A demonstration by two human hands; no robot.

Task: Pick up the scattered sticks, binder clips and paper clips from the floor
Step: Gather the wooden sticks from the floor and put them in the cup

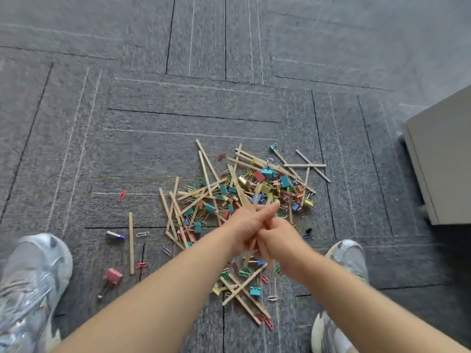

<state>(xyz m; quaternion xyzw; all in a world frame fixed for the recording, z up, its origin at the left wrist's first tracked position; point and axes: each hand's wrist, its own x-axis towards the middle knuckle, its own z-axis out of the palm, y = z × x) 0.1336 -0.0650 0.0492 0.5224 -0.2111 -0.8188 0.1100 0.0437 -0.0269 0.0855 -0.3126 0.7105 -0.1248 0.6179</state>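
Note:
A heap of wooden sticks point(204, 171), coloured binder clips point(266, 171) and paper clips point(122, 195) lies on the grey carpet. My left hand point(246, 225) and my right hand point(279, 238) meet above the heap's near side. Both close around a small bundle of sticks point(248, 253) that pokes out above and below the fingers. A single stick point(131, 242) lies apart at the left, and a pink binder clip point(113, 275) rests near my left shoe. More crossed sticks point(242, 291) and a blue binder clip point(255, 290) lie under my forearms.
My two silver-white shoes point(30, 284) point(344, 258) stand either side of the heap. A grey cabinet point(443, 154) stands at the right edge. A small purple-tipped pen-like item point(116, 235) lies on the carpet at the left.

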